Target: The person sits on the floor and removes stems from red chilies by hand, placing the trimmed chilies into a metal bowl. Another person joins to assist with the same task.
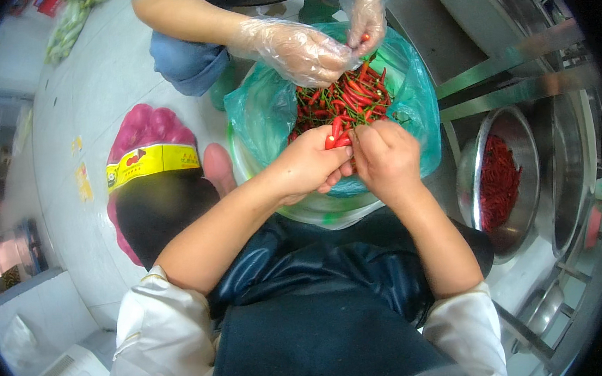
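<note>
Several red chilli peppers (336, 135) stick out of my left hand (315, 157), which is closed around them above an opened green plastic bag (417, 120). Against their ends, my right hand (387, 157) pinches with thumb and forefinger; its fingertips hide most of what they grip, seemingly one chilli or its stem. Inside the bag lies a heap of red chillies with green stems (355, 96). The bag is spread over a round white and green container (256, 157) between my knees.
Opposite me, another person's gloved hands (311, 54) work over the same heap. A pink mesh sack (142, 127) with a yellow label stands on the tiled floor (89, 220) at left. On the right, a steel bowl (522, 170) of red chillies sits in a metal rack (516, 89).
</note>
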The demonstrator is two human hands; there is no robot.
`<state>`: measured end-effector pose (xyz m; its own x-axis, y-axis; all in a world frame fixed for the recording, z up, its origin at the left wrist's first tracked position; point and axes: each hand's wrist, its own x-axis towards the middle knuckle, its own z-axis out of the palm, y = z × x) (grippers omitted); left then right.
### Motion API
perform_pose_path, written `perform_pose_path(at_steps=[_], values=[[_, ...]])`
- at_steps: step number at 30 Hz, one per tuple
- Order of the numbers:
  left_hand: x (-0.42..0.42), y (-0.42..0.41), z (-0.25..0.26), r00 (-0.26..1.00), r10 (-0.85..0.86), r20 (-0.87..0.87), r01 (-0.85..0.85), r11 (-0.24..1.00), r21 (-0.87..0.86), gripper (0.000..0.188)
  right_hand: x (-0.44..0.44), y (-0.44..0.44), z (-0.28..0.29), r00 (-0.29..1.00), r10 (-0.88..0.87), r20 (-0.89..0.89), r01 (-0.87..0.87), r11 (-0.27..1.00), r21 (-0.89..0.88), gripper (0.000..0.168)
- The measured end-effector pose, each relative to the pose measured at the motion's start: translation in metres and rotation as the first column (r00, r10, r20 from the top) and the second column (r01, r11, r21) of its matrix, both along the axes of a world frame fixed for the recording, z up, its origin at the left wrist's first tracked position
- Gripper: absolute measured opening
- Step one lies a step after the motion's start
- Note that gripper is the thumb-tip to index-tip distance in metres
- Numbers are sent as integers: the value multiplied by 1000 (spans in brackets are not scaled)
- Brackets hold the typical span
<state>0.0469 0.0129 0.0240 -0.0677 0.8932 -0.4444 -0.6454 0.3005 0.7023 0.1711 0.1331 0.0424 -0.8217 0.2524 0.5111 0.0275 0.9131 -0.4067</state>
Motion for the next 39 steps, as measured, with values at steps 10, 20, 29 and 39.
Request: perform_pose_path(at_steps=[10, 20, 29, 39], values=[[0, -1, -7, 977, 211, 32, -213, 976, 37, 15, -3, 7, 17, 947, 233, 223, 157, 270, -950, 11], [-20, -5, 29, 992, -88, 94, 66, 973, 221, 17, -7, 6, 41, 967, 252, -32, 31, -241, -970, 17], [-5, -3, 35, 957, 194, -215, -123, 945, 302, 34, -19, 11, 40, 976, 185, 111, 92, 109, -990, 19], [-13, -5, 34, 873, 235, -427, -120, 953, 279, 71, -15, 18, 40, 945, 239, 221, 109, 407, -907, 22]])
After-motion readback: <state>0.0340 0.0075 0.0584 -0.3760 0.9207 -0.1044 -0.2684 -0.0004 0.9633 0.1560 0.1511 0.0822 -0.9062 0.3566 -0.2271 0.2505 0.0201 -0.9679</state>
